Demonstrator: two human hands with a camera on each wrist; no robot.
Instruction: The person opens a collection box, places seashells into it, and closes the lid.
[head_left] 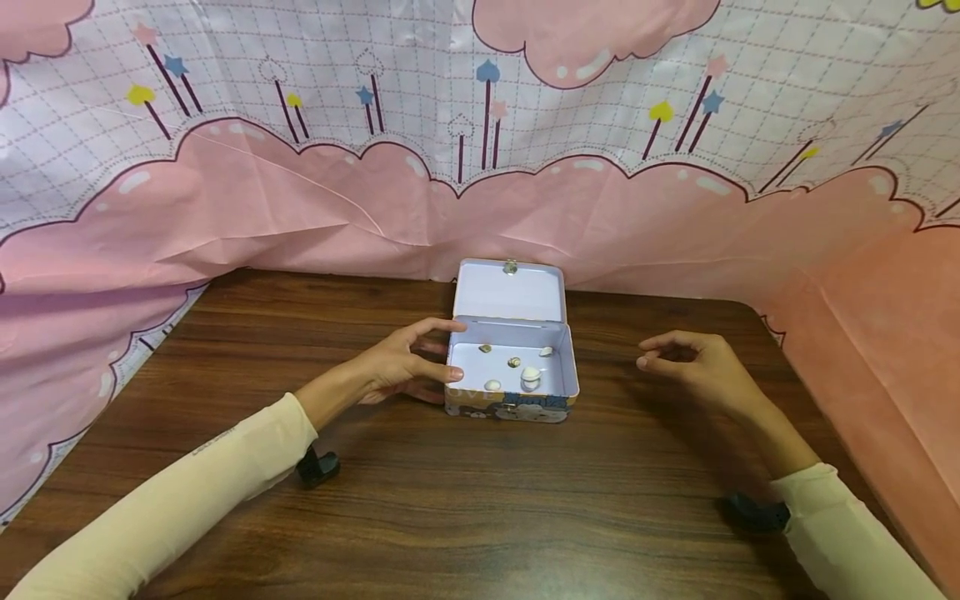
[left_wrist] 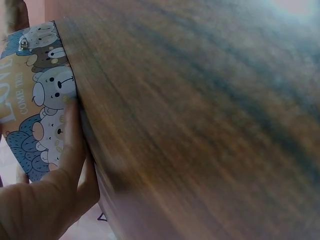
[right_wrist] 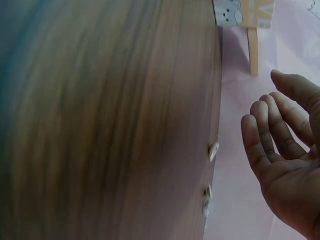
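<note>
A small tin box [head_left: 555, 408] with a cartoon bear print stands on the table, its hinged lid [head_left: 510, 292] raised at the back. Several seashells [head_left: 530, 375], white and brownish, lie on its pale floor. My left hand [head_left: 401, 362] grips the box's left end, two fingertips at the rim; in the left wrist view a finger lies along the printed front [left_wrist: 50, 82]. My right hand [head_left: 693, 362] hovers right of the box with loosely bent fingers, and its palm holds nothing in the right wrist view. Small pale pieces [right_wrist: 213, 151], looking like shells, lie on the table near that hand.
The dark wooden table [head_left: 525, 517] has rounded far corners. Behind and to the right hangs a pink and white patterned cloth [head_left: 337, 200], close to the table's back edge. A metal clasp [head_left: 510, 267] sits on the lid's upper edge. Black wrist straps show below both hands.
</note>
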